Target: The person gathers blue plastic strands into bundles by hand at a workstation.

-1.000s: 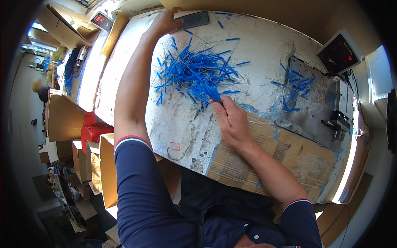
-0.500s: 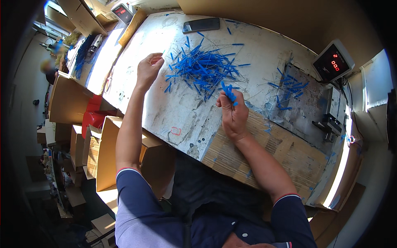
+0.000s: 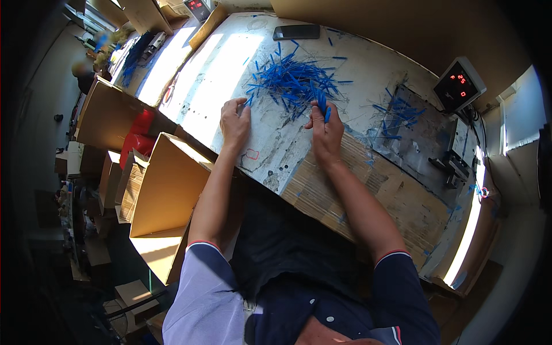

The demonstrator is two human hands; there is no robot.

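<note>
A loose heap of blue-tipped wire pieces (image 3: 293, 77), thin wires with slim blue ends, lies on the worn white table. My right hand (image 3: 328, 132) is closed around an upright bundle of blue-tipped wire pieces (image 3: 320, 100) at the heap's near edge, the blue ends sticking up past thumb and forefinger. At the heap's left side, my left hand (image 3: 234, 125) has thumb and fingers drawn together at a small blue piece (image 3: 249, 100). How firmly it grips that piece is hard to see.
Further right, more blue-tipped pieces (image 3: 402, 115) lie on a dark plate (image 3: 420, 146), near a red-lit digital display (image 3: 459, 85). A black phone (image 3: 296, 31) rests at the far edge. Flattened cardboard (image 3: 368, 190) covers the near right corner. An open carton (image 3: 172, 195) stands left of the table.
My left hand has come nearer to me and in against the heap's left edge. My right hand, still holding its bundle, is closer to the heap. The view has shifted; the display's red digits differ.
</note>
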